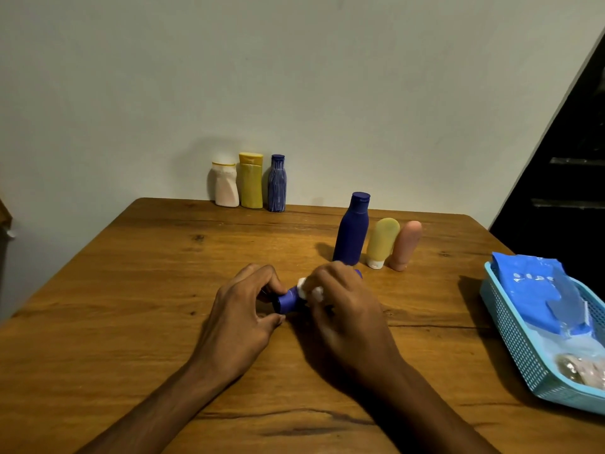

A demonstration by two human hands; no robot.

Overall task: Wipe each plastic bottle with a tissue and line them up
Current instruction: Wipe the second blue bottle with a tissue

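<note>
The left hand (244,309) pinches the cap end of a small blue bottle (288,300) lying low over the wooden table (131,290), while the right hand (343,309) curls round its body, clutching a white tissue (312,291); a hard rub could twist it free and send it rolling into the near trio. Seven bottles show: three against the wall — white (226,185), yellow (251,180), striped blue (277,184) — the held one, then tall blue (352,229), yellow tube (381,242) and pink tube (405,245), plus one blue basket (510,342).

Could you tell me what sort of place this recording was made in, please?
Probably a room in a home, not a workshop: a worn wooden table pushed against a plain pale wall, assorted plastic toiletry bottles such as the tall dark blue bottle, and a light blue plastic mesh basket holding a blue tissue pack.
</note>
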